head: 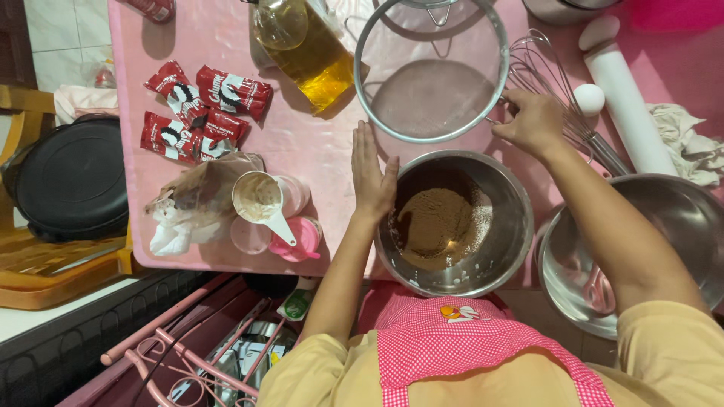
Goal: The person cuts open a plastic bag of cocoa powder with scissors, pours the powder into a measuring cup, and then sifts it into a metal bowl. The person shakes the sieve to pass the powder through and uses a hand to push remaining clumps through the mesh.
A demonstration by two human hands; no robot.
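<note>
The sieve (431, 71) hangs over the pink table (309, 143), above and beyond the steel bowl (455, 223) of brown powder, with white floor tiles showing past the table's far left corner and a wooden stand with a black pan (72, 181) to your left. Your right hand (532, 120) is closed around the sieve's handle at its right rim, fingers curled tight on it, so the round mesh sits to the left of your knuckles and clear of the bowl. Your left hand (371, 175) is flat and open, fingers straight and together, its edge pressed against the left wall of the steel bowl and holding nothing. A second, larger steel bowl (641, 249) sits just right of the first, under your right forearm. Behind your right hand lie one whisk (554, 83), one egg (589, 99) and one white rolling pin (622, 90), with a crumpled cloth (690, 143) at the far right. One bottle of yellow oil (305, 49) lies left of the sieve. Four red snack packets (200, 113) are grouped further left, and nearer you are a torn bag (200, 197) of brown powder, and a white measuring scoop (259, 200) resting across small pink tubs (298, 237).
</note>
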